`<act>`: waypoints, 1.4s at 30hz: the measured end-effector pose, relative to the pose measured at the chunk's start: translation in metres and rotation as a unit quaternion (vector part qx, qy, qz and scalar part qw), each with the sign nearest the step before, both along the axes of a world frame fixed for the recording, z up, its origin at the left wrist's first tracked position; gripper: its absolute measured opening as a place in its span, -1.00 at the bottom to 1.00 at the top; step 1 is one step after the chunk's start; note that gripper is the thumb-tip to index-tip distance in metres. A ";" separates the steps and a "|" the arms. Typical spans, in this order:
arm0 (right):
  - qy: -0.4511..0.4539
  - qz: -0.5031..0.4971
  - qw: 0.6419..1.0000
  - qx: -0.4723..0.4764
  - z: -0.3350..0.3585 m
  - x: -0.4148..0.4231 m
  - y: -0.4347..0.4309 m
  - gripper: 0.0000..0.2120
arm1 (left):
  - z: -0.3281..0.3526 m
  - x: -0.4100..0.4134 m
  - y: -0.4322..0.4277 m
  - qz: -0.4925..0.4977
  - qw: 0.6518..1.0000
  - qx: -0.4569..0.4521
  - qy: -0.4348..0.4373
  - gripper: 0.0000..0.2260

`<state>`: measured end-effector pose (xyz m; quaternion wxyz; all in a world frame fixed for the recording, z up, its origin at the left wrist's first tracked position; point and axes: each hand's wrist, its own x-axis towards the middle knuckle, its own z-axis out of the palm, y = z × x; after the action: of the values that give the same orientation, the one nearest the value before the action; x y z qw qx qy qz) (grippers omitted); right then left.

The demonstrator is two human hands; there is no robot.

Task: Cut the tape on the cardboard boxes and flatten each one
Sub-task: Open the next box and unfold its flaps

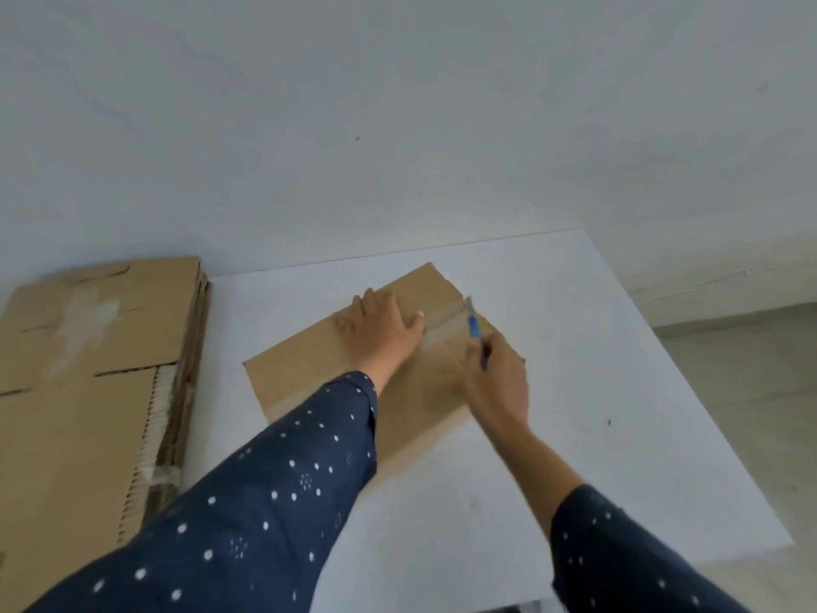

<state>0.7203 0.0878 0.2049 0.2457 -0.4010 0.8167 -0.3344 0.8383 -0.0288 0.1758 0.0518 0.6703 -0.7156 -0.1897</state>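
A brown cardboard box (309, 360) lies on the white table (597, 356), turned at an angle. A strip of clear tape (442, 329) runs along its top seam. My left hand (380, 329) presses flat on the box top, fingers spread, just left of the tape. My right hand (497, 382) grips a blue-handled utility knife (474, 327). Its blade tip rests at the far end of the tape, near the box's far edge. My forearms hide the near part of the box.
A tall stack of flattened cardboard boxes (101, 369) stands at the left, against the table's left edge. A white wall rises behind the table. Tiled floor (742, 391) shows to the right, past the table's right edge.
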 end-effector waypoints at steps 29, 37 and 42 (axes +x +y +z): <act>0.078 0.355 0.927 0.090 -0.020 -0.127 -0.078 -0.68 | -0.037 -0.053 0.040 0.083 0.989 -0.103 -0.066 -0.50; 0.189 0.416 0.873 0.173 0.000 -0.135 -0.083 -0.79 | -0.035 -0.056 0.038 0.095 0.989 -0.089 -0.067 -0.50; 0.235 0.455 0.832 0.211 0.015 -0.145 -0.074 -0.76 | -0.036 -0.055 0.038 0.089 0.990 -0.088 -0.072 -0.49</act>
<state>0.5757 0.0137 0.2203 0.2495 -0.7325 0.6255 0.1001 0.7833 0.0095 0.1403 0.0758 0.7361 -0.6687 -0.0724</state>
